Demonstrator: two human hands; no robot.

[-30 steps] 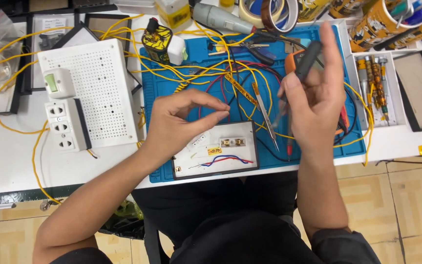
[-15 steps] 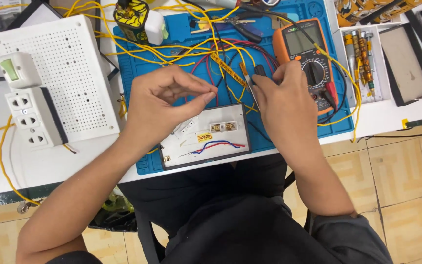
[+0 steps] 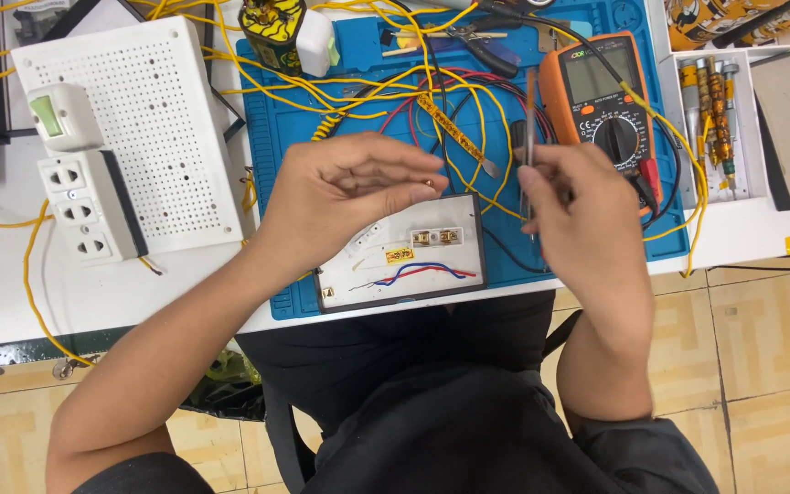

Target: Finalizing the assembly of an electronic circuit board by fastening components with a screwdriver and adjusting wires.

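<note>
- Left hand (image 3: 345,197) pinches a tiny brass part (image 3: 428,184) just above the white wired panel (image 3: 404,252).
- Right hand (image 3: 573,215) grips a slim screwdriver (image 3: 528,137), right of the panel.
- An orange multimeter (image 3: 601,101) lies beyond, on the blue mat (image 3: 276,174).

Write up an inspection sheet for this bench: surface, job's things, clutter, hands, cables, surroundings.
Surface: white table with a blue work mat on it.
Job's things: small white board with red and blue wires at the mat's near edge; a thin tool held upright in the right hand.
Clutter: orange meter, white perforated panel with a socket strip, tray of small tools.
Hands: left hand pinches something small over the board; right hand grips the tool.
Cables: yellow wires tangled across the mat, trailing off both sides.
Surroundings: tiled floor; person's dark clothing below.
</note>
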